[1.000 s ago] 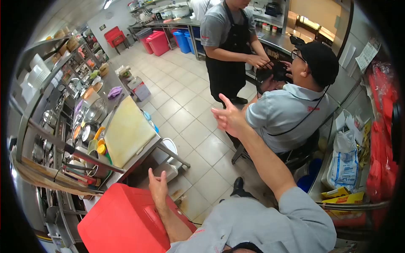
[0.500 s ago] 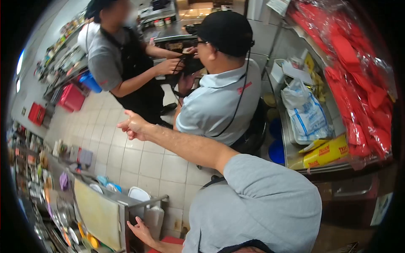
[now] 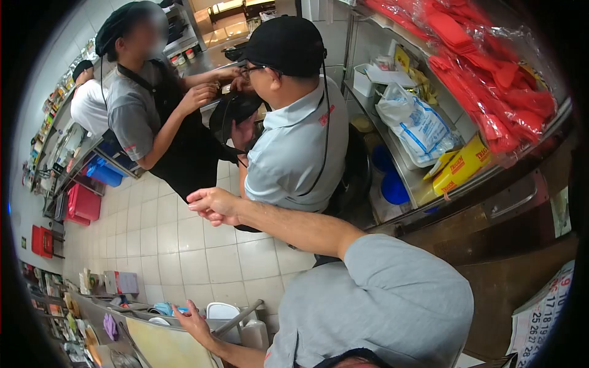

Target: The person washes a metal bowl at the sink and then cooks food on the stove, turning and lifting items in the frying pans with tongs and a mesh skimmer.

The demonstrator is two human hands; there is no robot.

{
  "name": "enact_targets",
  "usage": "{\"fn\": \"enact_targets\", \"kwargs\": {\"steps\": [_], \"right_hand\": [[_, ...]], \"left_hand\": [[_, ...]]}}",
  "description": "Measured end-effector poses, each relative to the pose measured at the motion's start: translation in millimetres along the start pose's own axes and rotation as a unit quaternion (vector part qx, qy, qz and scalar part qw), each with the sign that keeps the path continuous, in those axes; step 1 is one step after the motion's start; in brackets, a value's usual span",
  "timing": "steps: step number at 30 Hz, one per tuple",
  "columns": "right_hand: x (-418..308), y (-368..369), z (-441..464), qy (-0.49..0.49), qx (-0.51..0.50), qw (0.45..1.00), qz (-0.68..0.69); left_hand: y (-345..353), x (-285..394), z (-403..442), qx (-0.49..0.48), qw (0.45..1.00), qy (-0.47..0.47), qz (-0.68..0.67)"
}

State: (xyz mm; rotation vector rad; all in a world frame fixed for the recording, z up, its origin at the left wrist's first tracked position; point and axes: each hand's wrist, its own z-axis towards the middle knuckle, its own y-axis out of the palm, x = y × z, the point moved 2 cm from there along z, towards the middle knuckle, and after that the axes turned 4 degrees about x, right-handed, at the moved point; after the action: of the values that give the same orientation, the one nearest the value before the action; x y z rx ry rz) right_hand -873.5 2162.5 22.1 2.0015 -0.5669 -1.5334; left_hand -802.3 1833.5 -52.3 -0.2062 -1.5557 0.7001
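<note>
My right hand [image 3: 213, 207] reaches out in front with loosely curled, partly parted fingers and nothing in it. It is nearest the co-worker in the pale polo shirt [image 3: 291, 153], apart from that person in the picture. Lower down, my left hand [image 3: 194, 320] is held with fingers spread, holding nothing. It is over the edge of a metal work table with a pale cutting board [image 3: 162, 345], near a metal rail [image 3: 245, 314] and a white container [image 3: 222, 311]. Whether it touches the table I cannot tell.
Two co-workers, one in a dark apron [image 3: 184, 126], handle a black item [image 3: 233, 116] between them. A metal shelf holds a white plastic bag [image 3: 414, 122], a yellow packet [image 3: 463, 165] and red wrapped items [image 3: 472, 67]. Another person [image 3: 91, 107] stands far back. Tiled floor [image 3: 184, 245] lies between.
The view has swung, bringing a person at the back and a calendar into sight. My right hand's fingers have curled in more. My left hand appears further over the table edge.
</note>
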Motion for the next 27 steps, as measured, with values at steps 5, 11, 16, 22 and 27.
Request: {"fn": "enact_targets", "kwargs": {"steps": [5,11,16,22,27], "right_hand": [[18,-6,-15,0.033,0.029,0.999,0.006],[38,1,-14,0.063,-0.035,0.997,0.015],[14,91,-49,0.095,-0.247,0.961,-0.077],[-25,210,-113,0.023,-0.456,0.883,-0.109],[-45,266,-151,-0.031,-0.557,0.830,-0.015]], "left_hand": [[-4,0,-9,-0.009,1.000,-0.020,-0.014],[-46,-9,-45,0.073,0.994,-0.072,-0.026],[-83,6,-140,0.194,0.976,-0.097,0.019],[-87,13,-276,0.269,0.948,-0.172,-0.019],[-78,28,-408,0.371,0.900,-0.216,-0.076]]}}
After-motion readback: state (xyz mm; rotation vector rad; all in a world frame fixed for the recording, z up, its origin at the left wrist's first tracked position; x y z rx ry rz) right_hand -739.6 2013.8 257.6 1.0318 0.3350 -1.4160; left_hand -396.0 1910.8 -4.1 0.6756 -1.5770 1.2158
